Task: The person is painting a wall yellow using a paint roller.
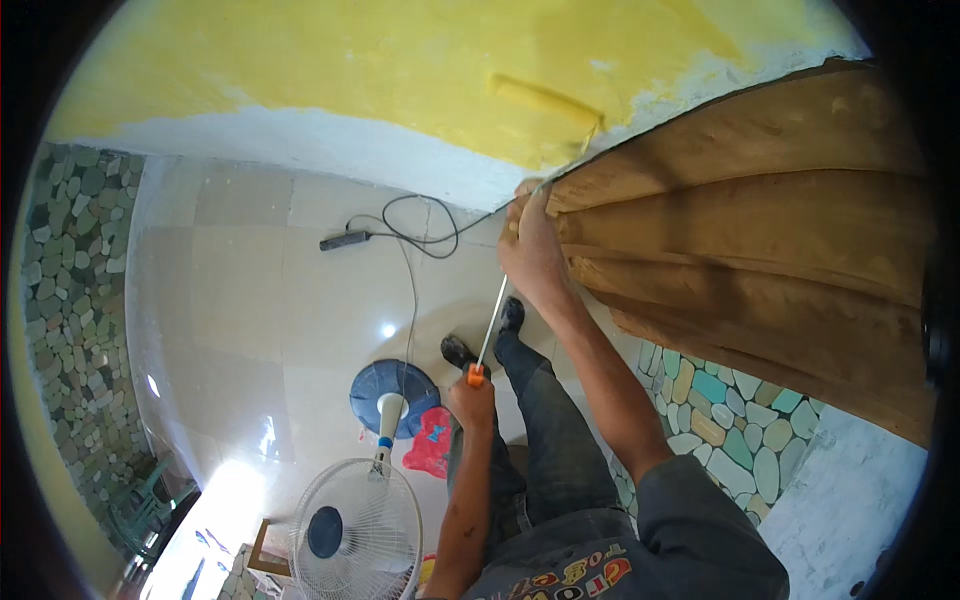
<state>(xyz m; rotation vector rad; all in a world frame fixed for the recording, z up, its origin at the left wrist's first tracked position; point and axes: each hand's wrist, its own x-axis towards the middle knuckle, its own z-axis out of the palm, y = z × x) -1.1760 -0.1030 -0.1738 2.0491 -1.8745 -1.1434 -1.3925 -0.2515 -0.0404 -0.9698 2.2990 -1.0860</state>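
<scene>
A paint roller (546, 100) with a yellow sleeve lies against the yellow-painted wall (420, 60), close to the edge of a brown curtain or cloth (750, 225). Its long thin metal pole (491, 319) runs down towards my body. My right hand (534, 244) is around the upper part of the pole, beside the cloth's edge; its fingers are partly hidden. Lower down, my left hand (472, 405) grips the pole's orange handle (475, 374). Below the yellow paint, a white strip (300, 142) of wall shows.
A black power strip (345, 241) with looped cable lies on the tiled floor (232, 300) near the wall. A standing fan (356, 525) with a round dark base (367, 409) is at my left, beside a red mat (431, 446). A green chair (142, 510) stands farther left.
</scene>
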